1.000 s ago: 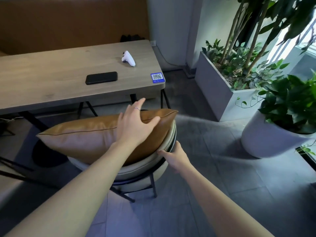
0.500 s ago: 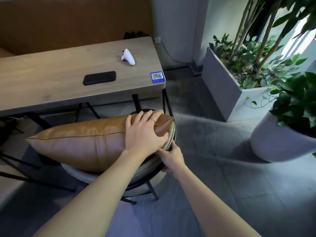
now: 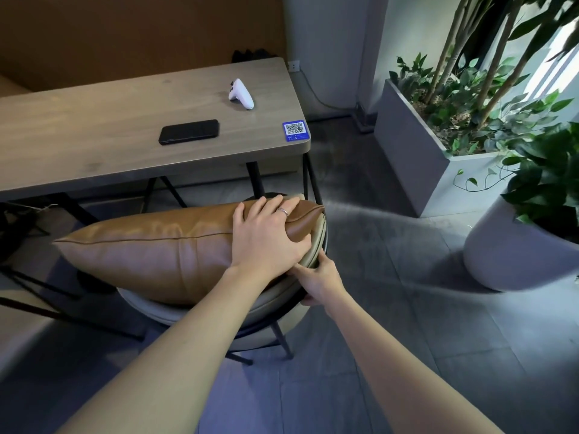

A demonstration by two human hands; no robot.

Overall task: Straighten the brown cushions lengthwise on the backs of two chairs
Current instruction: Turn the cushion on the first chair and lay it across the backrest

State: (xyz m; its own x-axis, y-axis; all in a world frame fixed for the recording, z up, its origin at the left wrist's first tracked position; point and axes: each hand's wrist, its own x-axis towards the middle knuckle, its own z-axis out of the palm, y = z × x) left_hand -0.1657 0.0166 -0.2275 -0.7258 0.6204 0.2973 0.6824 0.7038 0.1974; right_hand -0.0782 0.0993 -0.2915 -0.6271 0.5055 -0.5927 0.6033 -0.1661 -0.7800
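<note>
A long brown leather cushion [image 3: 156, 252] lies lengthwise along the curved beige back of a chair [image 3: 272, 303], its left end sticking out past the chair. My left hand [image 3: 266, 233], wearing a ring, clasps the cushion's right end from above, thumb on the near face. My right hand [image 3: 319, 277] grips the chair back's right edge just below that end, fingers curled around the rim. Only this one chair and cushion are in view.
A wooden table [image 3: 94, 126] stands just beyond the chair, carrying a black phone [image 3: 189, 131], a white controller [image 3: 241, 94] and a blue QR card [image 3: 295, 130]. A grey planter box [image 3: 416, 161] and a round white plant pot [image 3: 507, 255] stand on the floor at right.
My left hand went from resting open on the cushion's top to clasping its right end. The cushion settled lower against the chair back, and my right hand slid up along the rim.
</note>
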